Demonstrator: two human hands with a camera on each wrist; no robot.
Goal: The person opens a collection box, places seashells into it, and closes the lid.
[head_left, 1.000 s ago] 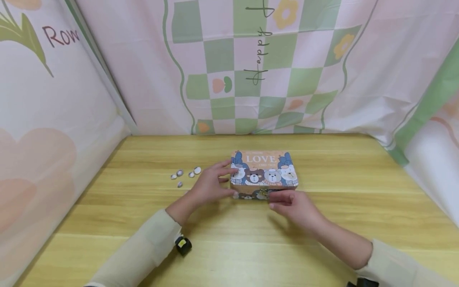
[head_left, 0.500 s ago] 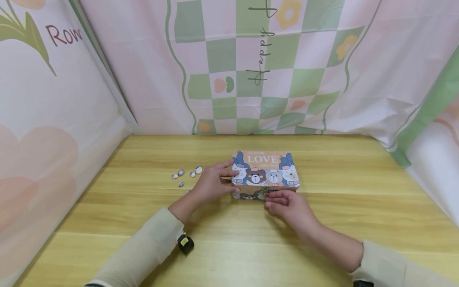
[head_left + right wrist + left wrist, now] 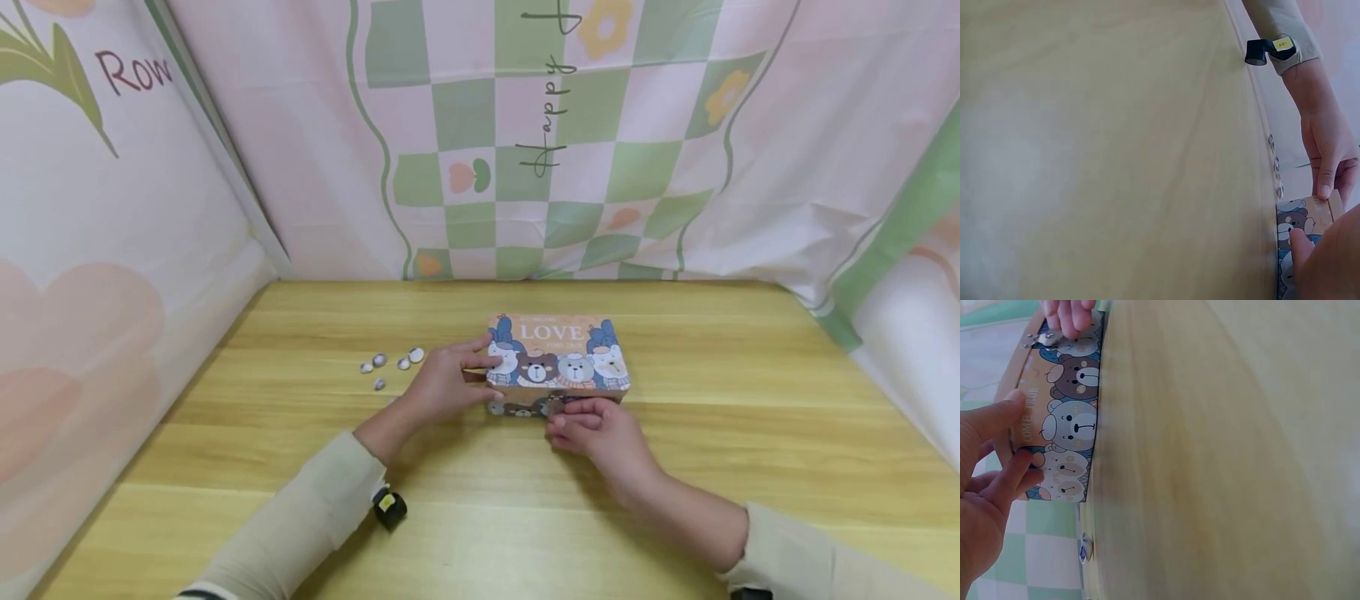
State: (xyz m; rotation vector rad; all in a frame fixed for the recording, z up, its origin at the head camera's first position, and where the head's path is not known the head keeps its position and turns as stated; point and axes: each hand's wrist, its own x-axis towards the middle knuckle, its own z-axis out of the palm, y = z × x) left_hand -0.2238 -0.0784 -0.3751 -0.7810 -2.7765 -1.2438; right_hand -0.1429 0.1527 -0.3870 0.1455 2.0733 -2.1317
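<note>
A cardboard box [image 3: 573,367] printed with cartoon bears and the word LOVE on its lid stands on the wooden table, lid down. My left hand [image 3: 442,383] grips the box's left end, thumb at the front edge and fingers spread along the side and lid. On the front of the box sits a metal clasp [image 3: 1047,339]. My right hand [image 3: 617,450] has thumb and forefinger together at this clasp, pinching it. From the right wrist view, the right hand's own back hides much of the box front.
Several small round white-and-grey pieces [image 3: 379,360] lie on the table [image 3: 480,517] left of the box. A patterned cloth [image 3: 525,208] hangs behind the table's far edge, and another printed sheet [image 3: 112,208] lines the left side.
My right hand has slid left along the box front, its fingertips coming to the clasp. The left hand keeps its hold, and the box stays about where it was.
</note>
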